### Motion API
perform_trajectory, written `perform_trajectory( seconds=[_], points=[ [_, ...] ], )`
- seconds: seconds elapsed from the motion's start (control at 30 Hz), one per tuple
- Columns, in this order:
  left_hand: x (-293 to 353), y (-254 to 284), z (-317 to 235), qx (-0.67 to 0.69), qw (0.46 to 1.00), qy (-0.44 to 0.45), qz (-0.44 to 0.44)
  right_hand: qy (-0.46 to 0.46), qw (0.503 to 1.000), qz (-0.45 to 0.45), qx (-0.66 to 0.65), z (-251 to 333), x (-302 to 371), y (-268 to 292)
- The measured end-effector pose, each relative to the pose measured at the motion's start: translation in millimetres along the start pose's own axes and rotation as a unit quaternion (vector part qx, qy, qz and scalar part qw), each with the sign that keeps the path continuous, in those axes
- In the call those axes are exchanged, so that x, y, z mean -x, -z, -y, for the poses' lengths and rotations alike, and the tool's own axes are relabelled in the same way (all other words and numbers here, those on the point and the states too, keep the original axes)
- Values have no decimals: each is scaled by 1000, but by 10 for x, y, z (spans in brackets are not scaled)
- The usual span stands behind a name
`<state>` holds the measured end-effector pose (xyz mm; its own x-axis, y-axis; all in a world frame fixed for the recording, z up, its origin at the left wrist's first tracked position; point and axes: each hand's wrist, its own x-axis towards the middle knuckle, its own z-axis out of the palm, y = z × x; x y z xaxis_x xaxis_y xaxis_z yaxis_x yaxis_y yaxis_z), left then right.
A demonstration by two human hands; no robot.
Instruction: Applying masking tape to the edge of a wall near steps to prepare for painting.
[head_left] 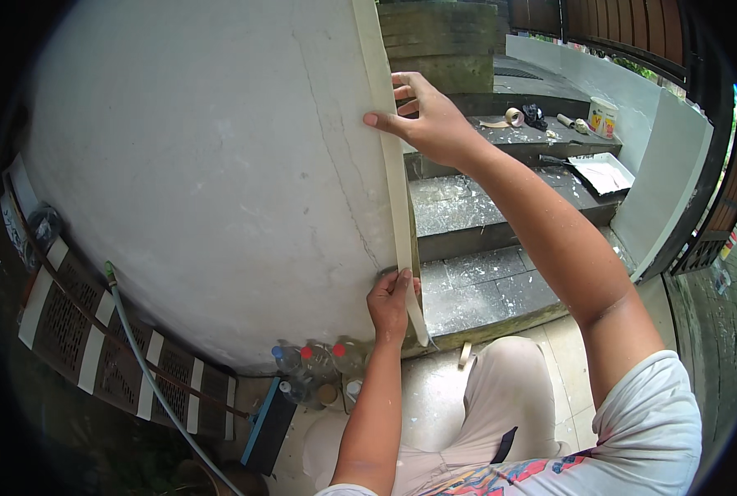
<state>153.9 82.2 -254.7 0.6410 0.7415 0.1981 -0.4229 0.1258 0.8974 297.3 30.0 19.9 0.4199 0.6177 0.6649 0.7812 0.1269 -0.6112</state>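
Note:
A strip of pale masking tape [398, 190] runs down the vertical edge of a white wall [220, 165]. My left hand [389, 306] is low on that edge, thumb and fingers closed on the tape. Below it, the tape's lower end hangs near the bottom step. Higher up, my right hand [435, 120] straddles the edge with fingers apart. Its thumb lies over the wall face, and the other fingers reach around the side. A thin crack [339, 178] runs down the wall left of the tape.
Paint-spotted dark steps [476, 202] rise at the right, bearing a tape roll [514, 116], a paint tub [603, 117] and a paint tray [602, 173]. Plastic bottles [339, 357], a broom [268, 426] and a hose [137, 347] are at lower left.

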Motion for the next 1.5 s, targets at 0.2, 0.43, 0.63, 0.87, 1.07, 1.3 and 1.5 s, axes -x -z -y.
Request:
perform_trajectory(
  seconds=[0.2, 0.43, 0.63, 0.87, 1.07, 1.3, 1.5],
  points=[
    [77, 73, 261, 2, 1000, 9, -20, -9, 999, -7, 38, -176, 289, -29],
    [135, 98, 531, -47, 999, -4, -26, -17, 1000, 12, 3, -373, 488, -97],
    [183, 162, 672, -9, 999, 15, -44, -19, 999, 10, -33, -503, 635, -186],
    [175, 255, 701, -24, 997, 2, -67, -10, 995, -72, -62, -379, 936, -424],
    [228, 270, 709, -18, 996, 24, -80, 4, 986, -120, -114, -413, 952, -499],
    [217, 293, 823, -9, 997, 14, -70, -21, 979, -108, -172, -422, 978, -571],
    [247, 364, 1044, -40, 995, 34, -82, -1, 979, -103, -177, -486, 1001, -606]
  ],
)
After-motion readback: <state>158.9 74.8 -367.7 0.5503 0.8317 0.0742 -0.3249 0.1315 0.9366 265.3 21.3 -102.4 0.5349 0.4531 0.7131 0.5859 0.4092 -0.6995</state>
